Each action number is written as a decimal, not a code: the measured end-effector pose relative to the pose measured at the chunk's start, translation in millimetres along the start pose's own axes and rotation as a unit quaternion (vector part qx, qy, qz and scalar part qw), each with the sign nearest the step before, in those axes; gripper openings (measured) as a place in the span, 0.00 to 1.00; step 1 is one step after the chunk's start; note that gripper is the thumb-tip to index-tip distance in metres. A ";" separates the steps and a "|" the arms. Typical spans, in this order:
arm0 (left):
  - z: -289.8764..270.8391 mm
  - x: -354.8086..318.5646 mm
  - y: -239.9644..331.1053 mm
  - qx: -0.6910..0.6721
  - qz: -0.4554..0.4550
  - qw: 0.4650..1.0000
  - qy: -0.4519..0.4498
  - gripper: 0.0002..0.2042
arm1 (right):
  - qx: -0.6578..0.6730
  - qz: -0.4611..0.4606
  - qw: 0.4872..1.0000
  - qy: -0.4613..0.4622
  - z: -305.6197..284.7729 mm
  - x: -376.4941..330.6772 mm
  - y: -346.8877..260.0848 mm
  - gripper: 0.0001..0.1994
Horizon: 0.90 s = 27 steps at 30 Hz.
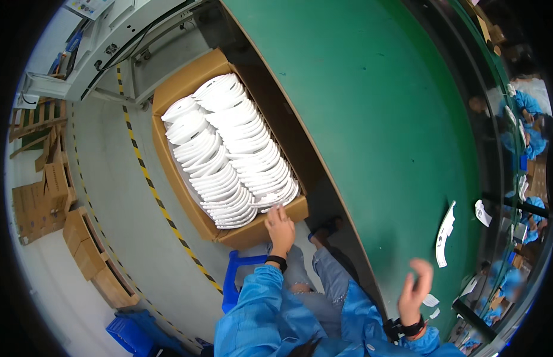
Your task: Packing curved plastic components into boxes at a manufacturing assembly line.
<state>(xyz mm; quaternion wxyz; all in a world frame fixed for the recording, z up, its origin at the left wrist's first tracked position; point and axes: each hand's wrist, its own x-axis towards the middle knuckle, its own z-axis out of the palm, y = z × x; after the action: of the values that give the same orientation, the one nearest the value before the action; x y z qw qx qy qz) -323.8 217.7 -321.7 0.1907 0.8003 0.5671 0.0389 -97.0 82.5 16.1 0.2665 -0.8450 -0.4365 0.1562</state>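
My left hand is at the near end of a cardboard box, fingers stretched toward the last pieces of the right row. Its fingertips are at or just beside these pieces; I cannot make out a firm grip. Thin curved white plastic parts stand packed on edge in two long rows inside the box. Over the near right part of the green table, my right hand is raised, slightly blurred, with thumb and fingers apart and nothing visible in them. Beyond it lies a long curved white part with small dark cutouts.
The green table runs along the box's right side. Another white piece and small white scraps lie on it. A blue stool stands below the box. Cartons are at the left; co-workers in blue sit far right.
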 end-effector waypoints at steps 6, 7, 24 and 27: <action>12.9 15.4 -40.7 -0.071 -0.111 0.990 -0.048 0.39 | 0.167 -0.009 0.946 -0.278 169.2 -5.3 -47.3 0.11; 14.4 16.9 -43.7 -0.093 -0.092 0.991 -0.038 0.39 | 0.141 -0.010 0.947 -0.289 204.2 -5.9 -40.2 0.13; 2.0 -161.8 -131.9 -0.199 -0.554 0.804 0.085 0.25 | -0.051 0.164 0.905 -0.389 389.3 67.0 107.3 0.29; -44.7 -184.2 -131.4 -0.222 -0.551 0.796 0.113 0.22 | -0.145 0.186 0.883 -0.405 366.8 88.9 89.6 0.28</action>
<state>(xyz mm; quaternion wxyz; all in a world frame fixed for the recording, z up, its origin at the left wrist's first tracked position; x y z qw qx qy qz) -518.8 96.8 -297.9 0.2867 0.2781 0.9058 0.1417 -169.8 227.9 -336.0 -0.0934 -0.8030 -0.3592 0.4663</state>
